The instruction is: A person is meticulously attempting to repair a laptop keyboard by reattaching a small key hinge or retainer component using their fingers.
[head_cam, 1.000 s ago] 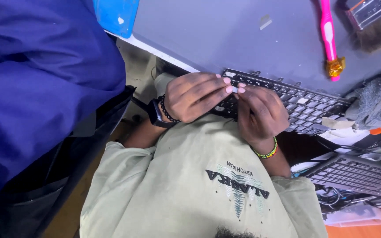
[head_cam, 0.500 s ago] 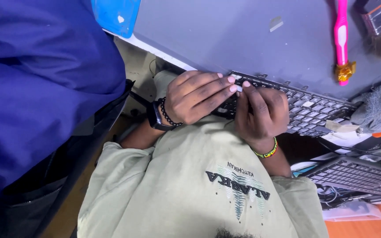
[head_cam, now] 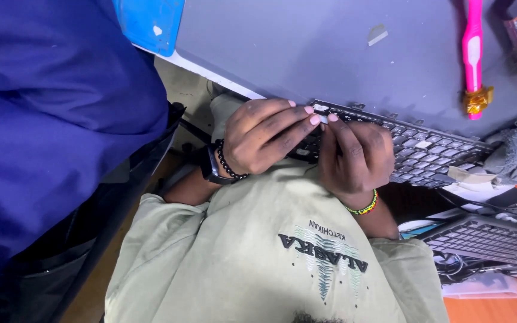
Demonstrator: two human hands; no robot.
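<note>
At table edge, both hands (head_cam: 270,140) (head_cam: 354,155) cover keyboard (head_cam: 432,152) end; grip unclear, fingertips hide key.

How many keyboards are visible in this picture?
2. One black keyboard lies at the grey table's edge, under the left hand and right hand. A second keyboard sits lower right, partly cut off. Others may be hidden.

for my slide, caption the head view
Both hands, left and right, work at a bare laptop keyboard on a grey table.

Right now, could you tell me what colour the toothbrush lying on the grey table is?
The toothbrush is bright pink, shown in the head view.
</note>
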